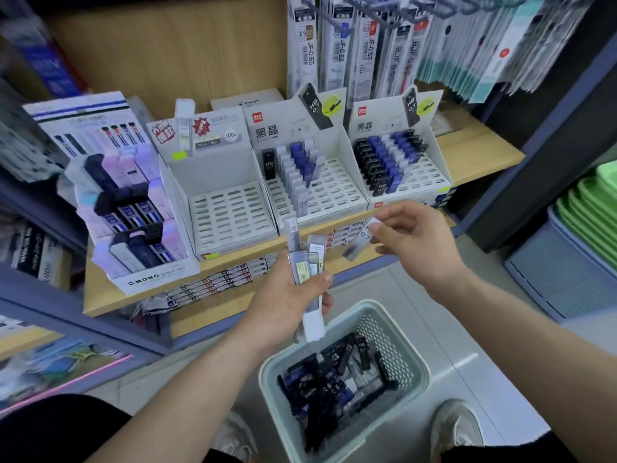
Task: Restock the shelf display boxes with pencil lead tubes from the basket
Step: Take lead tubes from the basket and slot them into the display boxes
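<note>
Wooden light-brown shelf [474,152] carries three white cardboard display boxes with slotted trays: the left box [230,215] is empty, the middle box [334,192] is partly filled and the right box [430,175] is fuller. Near, on the floor, the pale green plastic basket [265,370] holds many dark pencil lead tubes [334,382]. The left hand [283,305] grips a bundle of clear tubes [307,262], fingers curled round them. The right hand [414,238] pinches one whitish tube marked 07 [362,238] near the middle box. The filling step seems in hand; next this tube must be turned upright over a free slot.
</note>
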Demonstrator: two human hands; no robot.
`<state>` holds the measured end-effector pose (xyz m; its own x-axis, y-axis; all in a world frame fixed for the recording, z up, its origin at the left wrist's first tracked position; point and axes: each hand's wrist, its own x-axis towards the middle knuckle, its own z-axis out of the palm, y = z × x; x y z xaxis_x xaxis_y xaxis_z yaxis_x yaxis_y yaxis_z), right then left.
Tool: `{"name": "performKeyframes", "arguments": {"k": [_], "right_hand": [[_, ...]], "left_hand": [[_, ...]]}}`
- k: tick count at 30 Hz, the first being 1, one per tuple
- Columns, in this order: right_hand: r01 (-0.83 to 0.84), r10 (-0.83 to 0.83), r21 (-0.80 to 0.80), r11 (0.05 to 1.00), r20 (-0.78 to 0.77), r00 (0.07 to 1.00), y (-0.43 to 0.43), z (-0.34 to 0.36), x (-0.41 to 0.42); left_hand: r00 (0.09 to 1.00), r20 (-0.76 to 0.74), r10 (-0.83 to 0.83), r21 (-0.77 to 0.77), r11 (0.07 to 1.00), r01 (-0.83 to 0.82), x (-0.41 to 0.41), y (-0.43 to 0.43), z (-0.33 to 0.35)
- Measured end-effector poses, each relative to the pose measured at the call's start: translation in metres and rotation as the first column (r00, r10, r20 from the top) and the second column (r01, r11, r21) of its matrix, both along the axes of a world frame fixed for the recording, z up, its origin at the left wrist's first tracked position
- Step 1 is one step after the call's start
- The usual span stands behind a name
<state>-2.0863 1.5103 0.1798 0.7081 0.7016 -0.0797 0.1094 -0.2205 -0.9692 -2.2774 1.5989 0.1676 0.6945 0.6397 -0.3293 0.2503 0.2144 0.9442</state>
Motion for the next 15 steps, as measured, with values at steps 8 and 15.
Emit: {"name": "performKeyframes", "arguments": {"k": [8, 15], "right_hand": [[-0.046, 0.071, -0.085, 0.995, 0.311, 0.948, 0.073, 0.005, 0.039], [-0.063, 0.116, -0.124, 0.990, 0.478, 0.871, 0.116, -0.004, 0.054]], "left_hand": [[1.000, -0.016, -0.022, 0.035, 0.999, 0.022, -0.013, 0.011, 0.009], [1.000, -0.003, 0.008, 0.020, 1.000, -0.008, -0.011, 0.021, 0.007]]}}
